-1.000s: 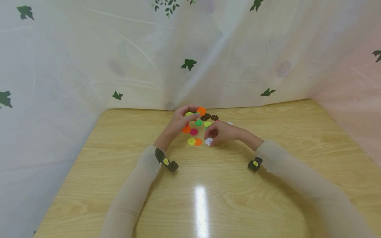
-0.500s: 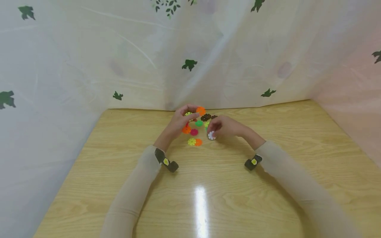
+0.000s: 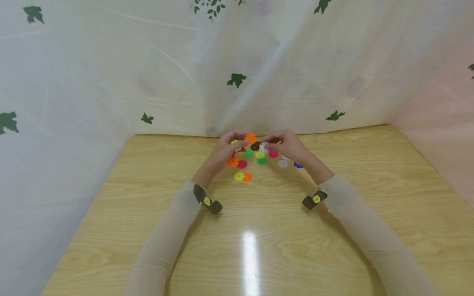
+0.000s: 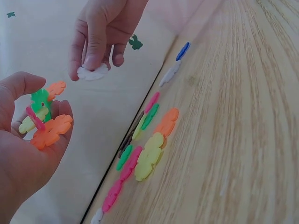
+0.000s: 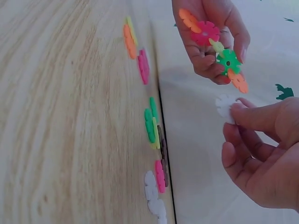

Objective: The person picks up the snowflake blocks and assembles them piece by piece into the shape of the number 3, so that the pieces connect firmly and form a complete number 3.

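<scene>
My left hand (image 3: pixel 221 151) holds a chain of notched plastic discs joined at their slots. In the right wrist view the chain runs from an orange disc (image 5: pixel 189 19) through a pink disc (image 5: pixel 205 33), a pale yellow one and a green disc (image 5: pixel 228 61) to another orange disc (image 5: pixel 238 82). Thumb and fingers of my right hand (image 3: pixel 290 144) pinch a single white notched disc (image 5: pixel 225 108). That white disc is raised off the table, close to the chain's outer orange end, with a small gap between them.
Loose discs lie at the table's back: yellow (image 3: pixel 239 176), orange (image 3: pixel 247 176), pink (image 3: pixel 242 164), green (image 3: pixel 261 160), brown (image 3: pixel 255 146), white (image 3: pixel 283 163) and blue (image 3: pixel 298 165). Behind the wooden table (image 3: pixel 207 246) hangs a pale curtain (image 3: pixel 166 74) with leaf prints.
My right hand has lifted the white disc from the table and carried it up and away from me, beside the chain. My left hand has stayed nearly still with the chain.
</scene>
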Demonstrator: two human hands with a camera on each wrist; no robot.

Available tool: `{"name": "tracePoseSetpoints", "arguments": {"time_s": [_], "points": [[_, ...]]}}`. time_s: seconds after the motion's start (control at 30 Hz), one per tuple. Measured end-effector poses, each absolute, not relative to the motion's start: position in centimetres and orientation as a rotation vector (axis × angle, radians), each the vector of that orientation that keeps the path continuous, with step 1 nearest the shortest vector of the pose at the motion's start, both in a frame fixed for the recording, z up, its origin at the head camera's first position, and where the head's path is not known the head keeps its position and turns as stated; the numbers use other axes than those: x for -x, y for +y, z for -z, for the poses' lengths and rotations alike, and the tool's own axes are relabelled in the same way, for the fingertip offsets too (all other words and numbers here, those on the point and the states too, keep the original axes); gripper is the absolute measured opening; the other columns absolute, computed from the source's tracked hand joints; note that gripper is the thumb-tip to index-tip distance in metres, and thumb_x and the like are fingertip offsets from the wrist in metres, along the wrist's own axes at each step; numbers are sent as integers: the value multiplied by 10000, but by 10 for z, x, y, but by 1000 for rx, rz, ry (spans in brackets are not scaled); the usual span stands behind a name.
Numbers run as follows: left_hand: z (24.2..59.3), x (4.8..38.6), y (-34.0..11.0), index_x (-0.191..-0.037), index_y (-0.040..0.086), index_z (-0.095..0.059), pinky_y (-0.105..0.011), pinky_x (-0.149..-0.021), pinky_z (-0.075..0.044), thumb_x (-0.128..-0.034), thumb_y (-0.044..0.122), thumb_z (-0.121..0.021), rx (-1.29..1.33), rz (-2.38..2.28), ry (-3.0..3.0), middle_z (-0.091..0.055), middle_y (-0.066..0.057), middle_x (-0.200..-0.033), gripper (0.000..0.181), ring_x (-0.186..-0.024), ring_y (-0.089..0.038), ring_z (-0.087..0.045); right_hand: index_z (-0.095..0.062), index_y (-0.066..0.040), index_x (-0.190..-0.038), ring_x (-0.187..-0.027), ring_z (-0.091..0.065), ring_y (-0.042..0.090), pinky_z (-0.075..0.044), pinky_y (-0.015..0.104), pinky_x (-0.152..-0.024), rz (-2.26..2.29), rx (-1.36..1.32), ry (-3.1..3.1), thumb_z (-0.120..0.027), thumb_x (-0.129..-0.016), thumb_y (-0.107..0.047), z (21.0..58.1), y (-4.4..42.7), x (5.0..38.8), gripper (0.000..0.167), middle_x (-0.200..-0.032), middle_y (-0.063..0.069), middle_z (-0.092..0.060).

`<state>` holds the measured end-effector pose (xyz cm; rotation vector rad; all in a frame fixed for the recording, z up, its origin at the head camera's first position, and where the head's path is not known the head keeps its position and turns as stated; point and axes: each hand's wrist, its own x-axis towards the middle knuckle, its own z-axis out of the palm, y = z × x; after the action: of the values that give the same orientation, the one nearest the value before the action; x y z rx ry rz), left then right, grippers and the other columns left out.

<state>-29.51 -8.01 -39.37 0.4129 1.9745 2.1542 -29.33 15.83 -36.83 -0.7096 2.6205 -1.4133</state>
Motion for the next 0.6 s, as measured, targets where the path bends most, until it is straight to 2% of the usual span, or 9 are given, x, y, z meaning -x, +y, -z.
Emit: {"name": "tracePoseSetpoints", "arguments": {"time_s": [0.1, 0.2, 0.3, 0.43, 0.53, 0.6], "points": [[395, 296, -80, -1251, -8, -603, -412, -934, -563, -984, 56, -626, -401, -2155, 1973, -594, -2, -1064, 275, -934, -275, -612, -748, -27, -1151, -958, -681, 321, -622, 366, -809, 1501, 658, 2648, -675, -988, -123, 370, 157, 292, 203, -1109, 179, -743], [395, 296, -80, -1238, -22, -599, -313, -864, -581, -983, 36, -616, -411, -2180, 1951, -594, -5, -1059, 263, -977, -295, -597, -739, -5, -1120, -921, -690, 350, -630, 321, -764, 1600, 617, 2644, -693, -978, -139, 371, 155, 293, 200, -1070, 199, -738], [395, 296, -79, -1224, -31, -597, -236, -809, -575, -983, 17, -605, -423, -2203, 1927, -595, -7, -1061, 246, -1013, -323, -575, -724, 24, -1097, -837, -713, 255, -626, 274, -726, 1696, 602, 2610, -713, -963, -143, 371, 153, 293, 215, -1036, 227, -728], [395, 295, -79, -1208, -29, -597, -216, -807, -581, -983, 12, -602, -431, -2212, 1919, -598, -6, -1070, 228, -1054, -353, -559, -703, 55, -1070, -753, -695, 77, -618, 228, -707, 1791, 594, 2557, -740, -939, -119, 372, 152, 291, 221, -1017, 247, -715], [395, 295, -79, -1202, -18, -596, -219, -826, -587, -987, 21, -602, -435, -2203, 1924, -598, -6, -1077, 219, -1057, -306, -575, -692, 64, -1041, -752, -700, 73, -629, 256, -720, 1836, 598, 2528, -756, -921, -93, 372, 150, 290, 208, -994, 236, -713], [395, 295, -79, -1198, -13, -595, -223, -835, -589, -987, 22, -602, -436, -2200, 1921, -598, -7, -1082, 214, -1044, -262, -587, -689, 61, -1020, -771, -722, 137, -641, 311, -738, 1863, 603, 2509, -765, -911, -82, 373, 150, 289, 196, -960, 194, -720]]}}
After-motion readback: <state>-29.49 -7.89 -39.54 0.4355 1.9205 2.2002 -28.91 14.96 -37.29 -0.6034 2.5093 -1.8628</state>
